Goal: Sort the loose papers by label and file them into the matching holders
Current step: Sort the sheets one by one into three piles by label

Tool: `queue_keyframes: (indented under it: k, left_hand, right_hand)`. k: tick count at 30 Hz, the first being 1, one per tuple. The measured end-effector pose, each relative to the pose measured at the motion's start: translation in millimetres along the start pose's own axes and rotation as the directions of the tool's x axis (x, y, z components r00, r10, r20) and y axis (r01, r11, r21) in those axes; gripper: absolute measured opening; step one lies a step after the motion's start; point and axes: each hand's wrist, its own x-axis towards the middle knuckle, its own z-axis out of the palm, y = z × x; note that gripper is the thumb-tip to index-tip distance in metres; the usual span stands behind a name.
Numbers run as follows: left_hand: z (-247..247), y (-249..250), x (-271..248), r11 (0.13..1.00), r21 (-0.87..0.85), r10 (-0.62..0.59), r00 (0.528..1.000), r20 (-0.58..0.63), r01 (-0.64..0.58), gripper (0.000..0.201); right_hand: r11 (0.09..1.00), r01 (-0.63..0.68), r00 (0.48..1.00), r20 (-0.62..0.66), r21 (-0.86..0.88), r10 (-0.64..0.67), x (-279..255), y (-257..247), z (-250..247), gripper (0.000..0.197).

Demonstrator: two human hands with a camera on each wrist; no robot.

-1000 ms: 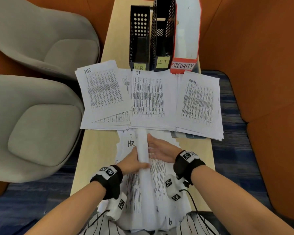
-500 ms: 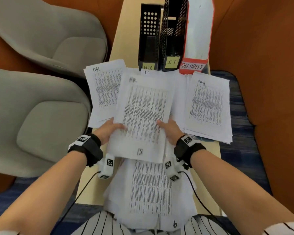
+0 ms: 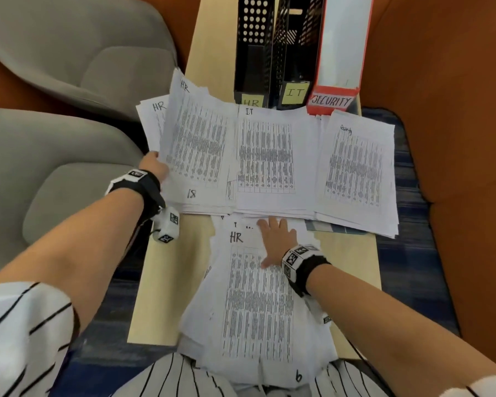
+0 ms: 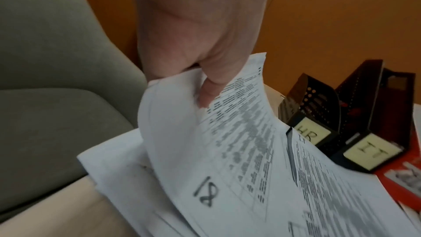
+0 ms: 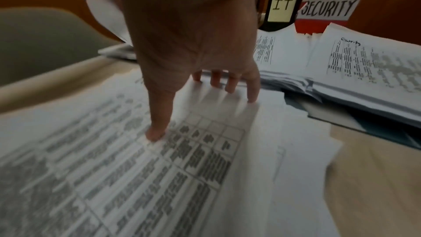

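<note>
Left hand (image 4: 193,30) pinches the left edge of a printed sheet (image 3: 196,144) headed "HR" and numbered 18 — thumb on the printed face, fingers behind it. The sheet curls upward at the held edge while its lower part lies on the HR pile (image 3: 152,121) at the table's left.

Right hand (image 3: 275,239) lies flat with fingers spread, pressing on the top sheet of the unsorted stack (image 3: 255,305) nearest the person; it grips nothing. That top sheet is also headed "HR".

Beside the HR pile sits the IT pile (image 3: 265,159), and to its right the Security pile (image 3: 355,167), the three touching or overlapping at their edges. Something dark blue shows beneath the Security pile; what it is cannot be told.

Behind the piles stand three holders side by side — a black HR holder (image 3: 252,61), a black IT holder (image 3: 295,58) and a red-and-white SECURITY holder (image 3: 338,53).

All rest on a light wooden table (image 3: 166,282). Two grey chairs (image 3: 55,181) stand to its left.
</note>
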Motion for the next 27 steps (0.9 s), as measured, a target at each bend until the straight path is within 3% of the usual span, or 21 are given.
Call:
queue_keyframes:
  k: [2,4,6,8,10,12,14,16,19,21,22,24,25,27]
  left_hand:
    - [8.1,7.6,-16.5,0.983,0.181,0.065,0.991,-0.119,-0.043,0.064]
    - [24.6,9.5,-43.1,0.947,0.23,0.267,0.949,-0.167,-0.226,0.064]
    - [48.8,0.4,-75.2,0.89,0.101,0.443,0.896,0.031,-0.444,0.046]
    - [71.5,-18.2,-108.5,0.895,-0.001,0.419,0.841,0.344,-0.445,0.029]
    - [89.3,-37.5,-133.5,0.914,-0.009,0.339,0.751,0.567,-0.405,0.027]
    - [101.2,-51.4,-148.2,0.937,-0.062,0.296,0.685,0.665,-0.344,0.033]
    - [106.7,-56.1,-157.5,0.949,-0.11,0.286,0.66,0.695,-0.295,0.038]
    - [110.5,-55.5,-165.7,0.955,-0.148,0.285,0.656,0.699,-0.257,0.034]
    - [114.5,-49.1,-182.7,0.956,-0.294,0.203,0.699,0.686,0.011,0.022]
    - [117.9,-46.5,-195.1,0.95,-0.303,0.171,0.68,0.713,0.079,0.034]
    - [120.3,-46.1,-200.0,0.965,-0.263,0.185,0.644,0.742,0.026,0.035]
    - [125.7,-45.5,-205.9,0.965,-0.192,0.26,0.603,0.754,-0.176,0.026]
    - [127.6,-43.9,-206.5,0.948,-0.147,0.298,0.631,0.716,-0.281,0.022]
    - [131.3,-43.4,-201.9,0.919,-0.018,0.343,0.775,0.531,-0.394,0.029]
  right_hand:
    - [1.0,-0.014,1.0,-0.01,0.011,0.014,0.4,1.0,0.7,0.103]
    - [0.996,0.001,1.0,-0.009,0.093,-0.001,-1.7,3.1,-1.6,0.072]
    - [0.989,0.105,0.994,-0.048,0.106,-0.101,-7.8,7.3,-0.5,0.037]
    - [0.964,0.252,0.957,-0.166,0.08,-0.237,-16.2,14.8,3.6,0.031]
    - [0.933,0.329,0.918,-0.28,0.143,-0.281,-26.0,24.8,8.4,0.038]
    - [0.926,0.314,0.907,-0.354,0.209,-0.227,-33.5,35.9,10.1,0.035]
    - [0.927,0.313,0.899,-0.379,0.208,-0.219,-38.2,45.4,10.8,0.022]
    - [0.92,0.321,0.9,-0.376,0.224,-0.222,-39.8,51.2,13.4,0.023]
    - [0.92,0.194,0.942,-0.327,0.34,-0.077,-43.5,53.4,12.6,0.024]
    - [0.896,0.115,0.965,-0.26,0.428,0.001,-46.7,49.0,11.2,0.053]
    - [0.882,0.098,0.971,-0.24,0.461,0.017,-48.5,45.8,8.8,0.062]
    - [0.871,0.111,0.971,-0.239,0.479,0.007,-49.5,42.0,3.6,0.052]
    - [0.904,0.119,0.97,-0.242,0.41,-0.018,-50.3,42.0,1.5,0.037]
    - [0.971,0.13,0.956,-0.284,0.201,-0.07,-53.7,46.1,3.7,0.018]
